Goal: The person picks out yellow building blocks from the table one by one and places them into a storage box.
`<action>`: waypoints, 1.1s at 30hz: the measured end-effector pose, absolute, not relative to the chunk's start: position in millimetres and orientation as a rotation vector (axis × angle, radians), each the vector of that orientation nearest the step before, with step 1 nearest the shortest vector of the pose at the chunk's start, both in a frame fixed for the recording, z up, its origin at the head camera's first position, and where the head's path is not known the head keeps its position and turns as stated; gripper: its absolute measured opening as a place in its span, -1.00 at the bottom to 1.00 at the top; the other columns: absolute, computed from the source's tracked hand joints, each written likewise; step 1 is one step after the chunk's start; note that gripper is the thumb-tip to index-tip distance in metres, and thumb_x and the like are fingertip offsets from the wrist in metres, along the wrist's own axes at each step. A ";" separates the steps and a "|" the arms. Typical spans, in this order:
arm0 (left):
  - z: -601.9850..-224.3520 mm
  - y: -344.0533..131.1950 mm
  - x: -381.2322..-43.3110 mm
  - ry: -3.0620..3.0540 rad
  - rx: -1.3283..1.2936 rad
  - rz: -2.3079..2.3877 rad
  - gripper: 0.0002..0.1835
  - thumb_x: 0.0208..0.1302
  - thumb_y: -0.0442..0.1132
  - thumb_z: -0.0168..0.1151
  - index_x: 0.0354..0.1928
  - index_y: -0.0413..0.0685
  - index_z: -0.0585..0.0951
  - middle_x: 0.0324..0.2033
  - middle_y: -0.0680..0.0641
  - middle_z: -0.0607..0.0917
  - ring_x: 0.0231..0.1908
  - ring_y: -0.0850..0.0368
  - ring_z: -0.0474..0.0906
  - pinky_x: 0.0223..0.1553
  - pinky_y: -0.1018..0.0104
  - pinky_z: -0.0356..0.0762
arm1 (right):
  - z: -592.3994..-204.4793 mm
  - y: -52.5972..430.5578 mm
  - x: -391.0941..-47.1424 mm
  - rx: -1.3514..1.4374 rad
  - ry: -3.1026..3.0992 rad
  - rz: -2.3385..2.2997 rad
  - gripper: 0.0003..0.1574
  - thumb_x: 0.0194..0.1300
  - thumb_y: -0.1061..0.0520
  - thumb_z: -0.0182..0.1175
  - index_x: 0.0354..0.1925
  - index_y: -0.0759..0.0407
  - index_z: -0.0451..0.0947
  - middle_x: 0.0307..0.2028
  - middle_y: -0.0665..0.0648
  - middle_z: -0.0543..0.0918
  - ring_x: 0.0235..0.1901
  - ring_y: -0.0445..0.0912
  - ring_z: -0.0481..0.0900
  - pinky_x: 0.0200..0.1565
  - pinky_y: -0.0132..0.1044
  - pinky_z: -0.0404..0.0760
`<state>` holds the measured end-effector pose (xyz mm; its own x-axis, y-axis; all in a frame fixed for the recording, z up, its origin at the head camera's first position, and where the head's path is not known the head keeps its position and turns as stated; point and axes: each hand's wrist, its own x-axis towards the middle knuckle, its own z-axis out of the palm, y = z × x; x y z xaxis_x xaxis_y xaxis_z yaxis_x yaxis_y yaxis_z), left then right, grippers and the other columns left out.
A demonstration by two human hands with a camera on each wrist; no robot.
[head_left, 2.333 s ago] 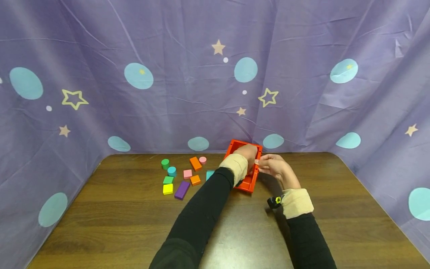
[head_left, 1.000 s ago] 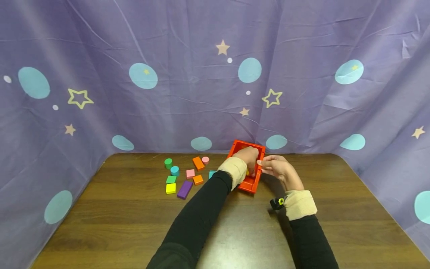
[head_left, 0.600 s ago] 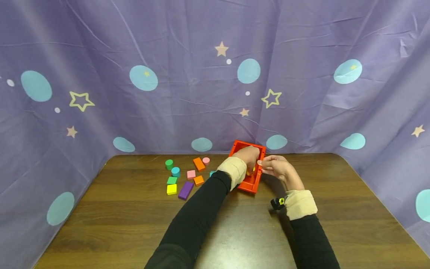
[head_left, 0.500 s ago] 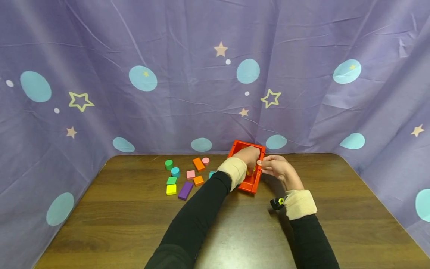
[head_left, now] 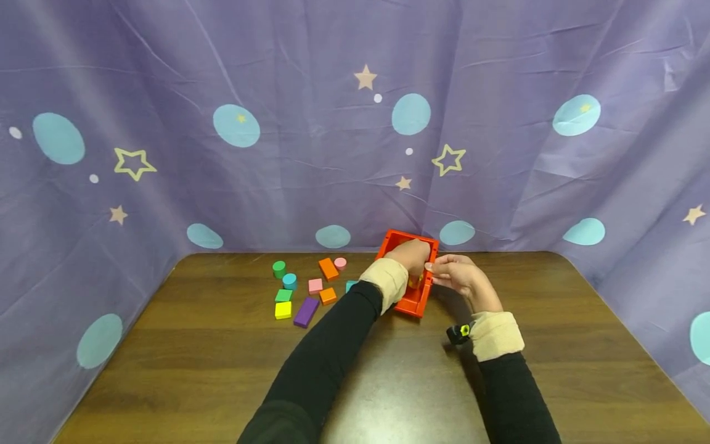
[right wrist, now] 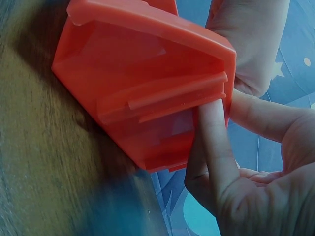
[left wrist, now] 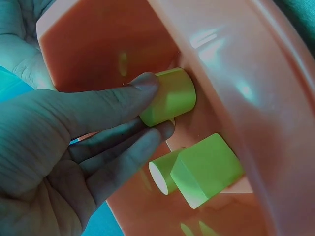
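Observation:
My left hand (head_left: 410,256) reaches down into a red plastic bin (head_left: 412,308). In the left wrist view its thumb and fingers pinch a yellow cylinder block (left wrist: 172,96) close to the bin's inner wall. Just below that, a smaller cylinder block (left wrist: 168,171) and a yellow-green cube-like block (left wrist: 209,169) lie together inside the bin. From the right side, my right hand (head_left: 460,277) grips the bin's rim, thumb at the top edge and fingers against the outer wall (right wrist: 142,73), as the right wrist view shows.
Left of the bin, several coloured blocks lie on the wooden table (head_left: 194,357): a purple bar (head_left: 306,312), a yellow block (head_left: 283,310), an orange block (head_left: 328,269), a green cylinder (head_left: 279,269) and others. A purple curtain (head_left: 277,154) hangs behind. My left forearm partly covers a teal block (head_left: 350,285).
Yellow has come into sight under my left hand inside the bin since the earliest frame. Both hands otherwise stay nearly in place, and the head view has shifted slightly.

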<state>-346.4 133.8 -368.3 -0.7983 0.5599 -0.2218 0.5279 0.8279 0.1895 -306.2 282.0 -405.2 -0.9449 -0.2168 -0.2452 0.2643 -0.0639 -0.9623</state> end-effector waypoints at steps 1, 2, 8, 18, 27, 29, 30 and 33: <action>-368.2 133.7 -345.9 2.742 0.834 0.178 -0.65 -0.05 -0.47 0.59 -0.16 -0.15 0.75 -0.13 -0.02 0.77 -0.31 0.18 0.47 -0.17 0.40 0.58 | -404.8 282.4 -306.0 0.047 1.893 -2.075 -0.89 0.42 0.44 0.04 -0.19 0.29 0.36 -0.43 -0.11 0.72 -0.40 -0.30 0.68 -0.27 -0.45 0.69; -369.3 133.9 -346.1 2.746 0.837 0.184 -0.65 -0.06 -0.48 0.59 -0.16 -0.16 0.75 -0.13 -0.02 0.77 -0.32 0.18 0.45 -0.18 0.40 0.58 | -404.3 282.6 -305.2 0.048 1.897 -2.071 -0.89 0.42 0.43 0.03 -0.20 0.28 0.36 -0.43 -0.11 0.72 -0.40 -0.30 0.68 -0.26 -0.45 0.69; -371.6 133.1 -343.8 2.756 0.839 0.192 -0.69 -0.01 -0.45 0.57 -0.18 -0.13 0.74 -0.19 -0.01 0.77 -0.35 0.20 0.46 -0.14 0.39 0.63 | -403.3 283.3 -302.1 0.065 1.909 -2.055 -0.93 0.42 0.40 0.07 -0.20 0.29 0.40 -0.41 -0.11 0.72 -0.40 -0.29 0.67 -0.25 -0.43 0.70; -372.1 131.1 -343.5 2.750 0.831 0.204 -0.70 -0.03 -0.45 0.59 -0.21 -0.15 0.75 -0.21 -0.02 0.77 -0.37 0.18 0.46 -0.23 0.38 0.61 | -406.0 282.0 -303.3 0.067 1.910 -2.061 -0.91 0.41 0.42 0.06 -0.20 0.29 0.37 -0.42 -0.10 0.72 -0.40 -0.27 0.68 -0.27 -0.43 0.70; -376.0 131.1 -343.5 2.775 0.823 0.210 -0.74 0.01 -0.43 0.57 -0.24 -0.12 0.71 -0.26 0.00 0.75 -0.38 0.17 0.47 -0.26 0.40 0.59 | -406.5 282.4 -301.4 0.052 1.915 -2.057 -0.92 0.41 0.41 0.09 -0.21 0.28 0.42 -0.43 -0.07 0.69 -0.41 -0.28 0.66 -0.25 -0.43 0.70; -377.2 132.4 -343.2 2.777 0.832 0.200 -0.78 0.07 -0.42 0.54 -0.23 -0.11 0.71 -0.22 0.00 0.77 -0.36 0.18 0.50 -0.22 0.40 0.61 | -406.1 282.4 -300.9 0.044 1.921 -2.059 -0.93 0.40 0.40 0.08 -0.20 0.29 0.42 -0.42 -0.07 0.68 -0.41 -0.28 0.66 -0.24 -0.43 0.69; -377.6 132.9 -343.2 2.780 0.834 0.193 -0.78 0.09 -0.41 0.52 -0.23 -0.10 0.71 -0.20 0.00 0.77 -0.35 0.19 0.50 -0.21 0.40 0.61 | -405.6 282.4 -300.6 0.035 1.920 -2.059 -0.93 0.41 0.40 0.08 -0.20 0.29 0.41 -0.42 -0.08 0.69 -0.40 -0.28 0.66 -0.24 -0.44 0.69; -378.5 134.0 -343.1 2.789 0.829 0.170 -0.80 0.11 -0.41 0.51 -0.22 -0.09 0.72 -0.18 0.01 0.77 -0.33 0.19 0.51 -0.20 0.40 0.62 | -404.1 281.6 -300.1 0.023 1.912 -2.066 -0.94 0.41 0.40 0.07 -0.18 0.30 0.41 -0.41 -0.08 0.70 -0.39 -0.28 0.67 -0.24 -0.44 0.70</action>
